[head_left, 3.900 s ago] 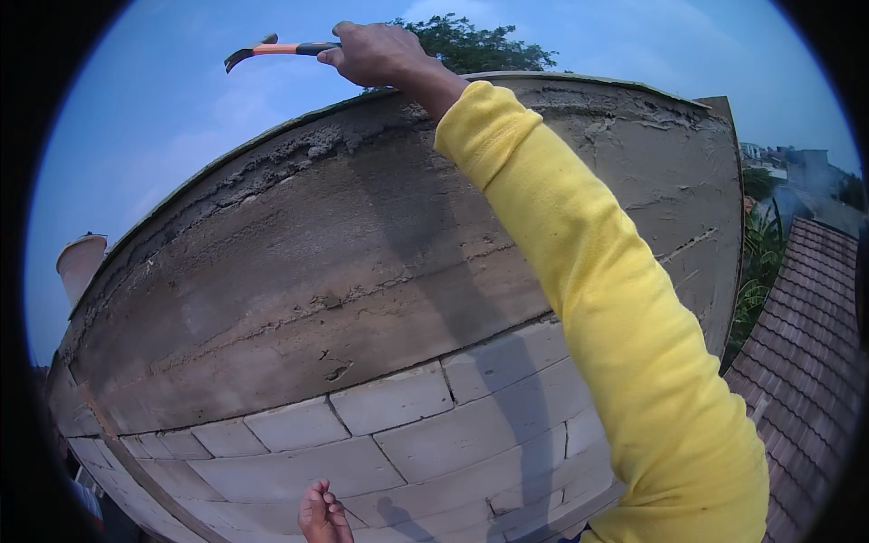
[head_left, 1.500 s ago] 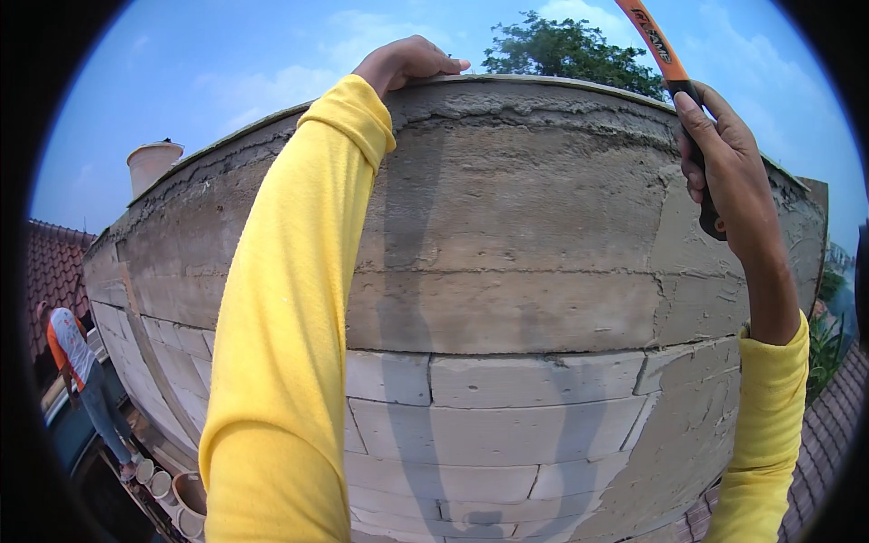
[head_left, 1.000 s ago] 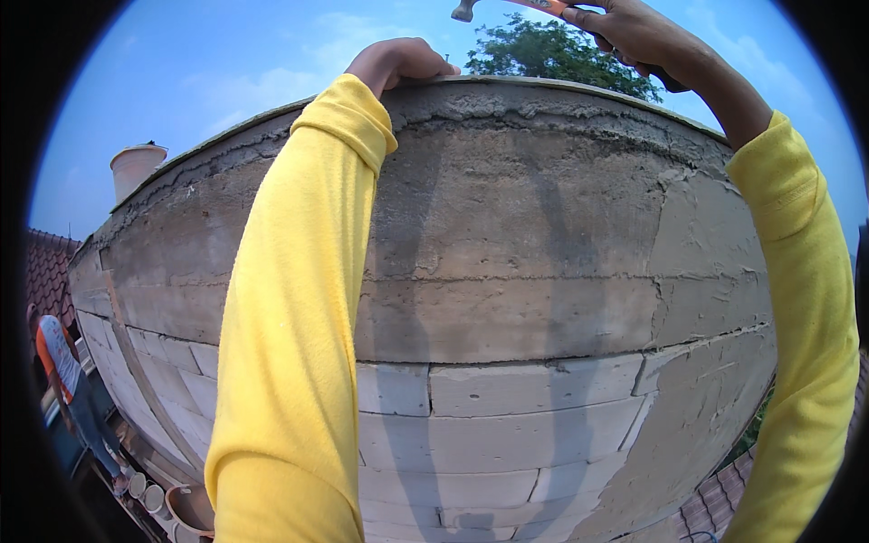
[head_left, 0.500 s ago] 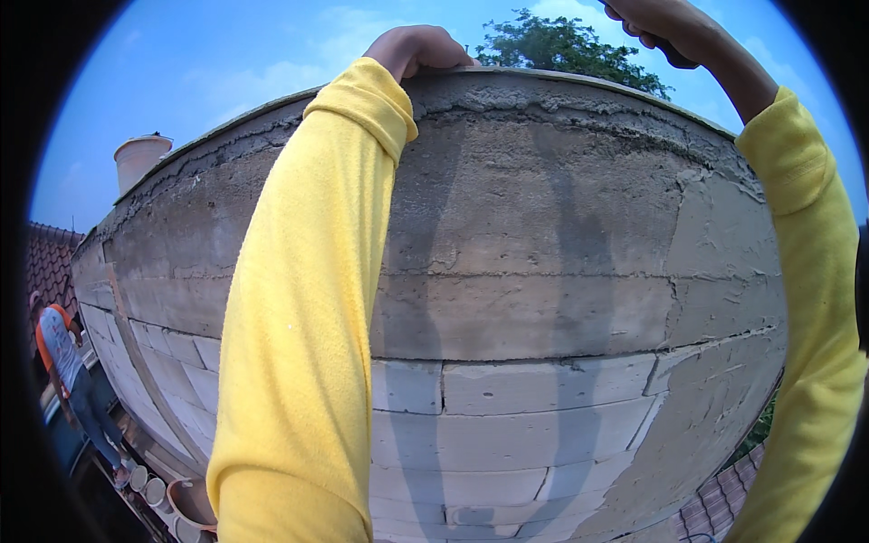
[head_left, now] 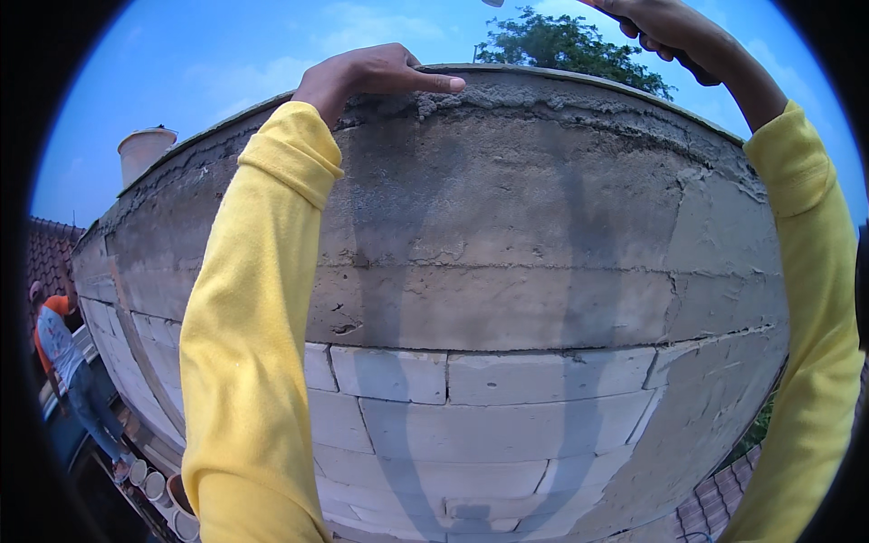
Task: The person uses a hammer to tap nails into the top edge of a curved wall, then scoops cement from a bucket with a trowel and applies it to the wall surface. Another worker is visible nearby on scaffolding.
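Note:
My left hand (head_left: 385,72) is at the top of a block wall (head_left: 507,226). Its thumb stretches along the front, just under a thin pale strip (head_left: 543,72) that runs along the top edge; the other fingers go behind the strip and are mostly hidden. Raised above the wall at the upper right, my right hand (head_left: 674,32) is wrapped round the dark handle (head_left: 701,72) of a tool. An orange bit shows by the fingers, and a small pale piece (head_left: 493,2) appears farther left, cut off by the picture's top; the kind of tool is not clear.
Rough wet-looking mortar (head_left: 471,98) lies under the top edge; smooth grey plaster (head_left: 724,271) covers the right part. Far left, another person (head_left: 63,348) stands beside the wall near several buckets (head_left: 154,487). A pale tank (head_left: 145,152) and a tree (head_left: 561,50) rise behind.
My left hand has slid left along the top edge, its thumb now in front. My right hand has moved slightly right and down with the tool. The person at far left has raised an arm.

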Tool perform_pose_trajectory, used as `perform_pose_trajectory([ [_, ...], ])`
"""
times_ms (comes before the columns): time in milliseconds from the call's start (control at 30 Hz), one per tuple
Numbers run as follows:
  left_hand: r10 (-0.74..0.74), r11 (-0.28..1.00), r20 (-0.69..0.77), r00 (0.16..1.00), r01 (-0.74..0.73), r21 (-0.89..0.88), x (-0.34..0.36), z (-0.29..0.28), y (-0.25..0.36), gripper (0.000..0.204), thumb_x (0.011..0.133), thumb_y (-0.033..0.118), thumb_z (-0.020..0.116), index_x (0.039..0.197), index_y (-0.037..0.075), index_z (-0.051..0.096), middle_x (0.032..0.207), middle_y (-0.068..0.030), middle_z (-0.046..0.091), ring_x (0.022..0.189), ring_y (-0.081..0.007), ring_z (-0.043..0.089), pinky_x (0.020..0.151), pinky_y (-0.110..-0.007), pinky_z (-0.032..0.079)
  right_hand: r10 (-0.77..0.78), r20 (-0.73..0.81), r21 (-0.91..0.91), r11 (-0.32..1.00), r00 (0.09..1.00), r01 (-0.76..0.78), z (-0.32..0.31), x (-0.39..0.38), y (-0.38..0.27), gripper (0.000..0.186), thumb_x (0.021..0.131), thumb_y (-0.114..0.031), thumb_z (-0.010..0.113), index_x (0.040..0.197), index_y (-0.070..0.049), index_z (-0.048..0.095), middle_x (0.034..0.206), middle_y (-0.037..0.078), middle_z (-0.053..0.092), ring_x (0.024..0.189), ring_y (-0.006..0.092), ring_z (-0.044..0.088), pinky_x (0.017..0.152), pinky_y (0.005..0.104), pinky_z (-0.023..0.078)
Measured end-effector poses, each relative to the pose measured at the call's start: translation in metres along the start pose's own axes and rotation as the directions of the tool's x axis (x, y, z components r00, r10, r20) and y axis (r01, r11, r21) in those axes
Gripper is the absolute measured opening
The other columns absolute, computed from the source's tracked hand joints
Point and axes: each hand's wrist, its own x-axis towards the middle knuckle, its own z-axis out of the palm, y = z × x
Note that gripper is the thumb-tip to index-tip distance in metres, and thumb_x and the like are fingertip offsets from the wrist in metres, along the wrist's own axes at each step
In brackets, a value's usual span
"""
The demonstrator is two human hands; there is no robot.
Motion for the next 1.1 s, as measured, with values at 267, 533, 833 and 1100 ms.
perform_pose_trajectory([
  [267,-0.038,0.993,-0.170,0.985,0.055,0.100,-0.020,0.012,-0.001,0.131,0.056,0.097,0.074,0.137,-0.006,0.067,0.125,-0.0310,0.072,0.118,-0.0419,0.072,0.102,-0.049,0.058,-0.025,0.050,-0.024,0.999,0.998,0.026,0.017,0.007,-0.014,0.051,0.112,-0.036,0.050,0.158,-0.014,0.047,0.092,0.005,0.063,0.065,0.0116,0.053,0.053,0.0286,0.046],
  [533,-0.025,0.988,-0.199,0.980,0.055,0.144,-0.015,0.016,-0.005,0.133,0.054,0.099,0.072,0.138,-0.005,0.067,0.126,-0.0300,0.072,0.119,-0.0419,0.071,0.105,-0.049,0.057,-0.009,0.009,-0.017,1.000,1.000,0.009,0.008,0.006,-0.017,0.051,0.112,-0.036,0.050,0.158,-0.014,0.048,0.092,0.005,0.062,0.065,0.0112,0.053,0.053,0.0282,0.046],
  [833,-0.049,0.994,-0.150,0.988,0.063,0.092,-0.016,0.012,-0.003,0.133,0.055,0.097,0.074,0.138,-0.005,0.066,0.128,-0.0305,0.071,0.122,-0.0421,0.070,0.106,-0.048,0.056,-0.017,0.038,-0.051,0.999,0.999,0.019,0.010,0.009,-0.027,0.051,0.112,-0.036,0.051,0.157,-0.013,0.048,0.091,0.005,0.062,0.064,0.0107,0.054,0.052,0.0276,0.046],
  [1100,-0.009,0.994,-0.224,0.975,0.033,0.102,-0.016,0.015,-0.002,0.127,0.056,0.097,0.074,0.134,-0.003,0.070,0.120,-0.0256,0.075,0.112,-0.0384,0.075,0.100,-0.045,0.059,0.030,-0.059,-0.026,0.999,0.998,-0.031,-0.004,0.011,-0.022,0.051,0.112,-0.036,0.051,0.157,-0.013,0.049,0.091,0.004,0.062,0.064,0.0102,0.054,0.052,0.0272,0.047],
])
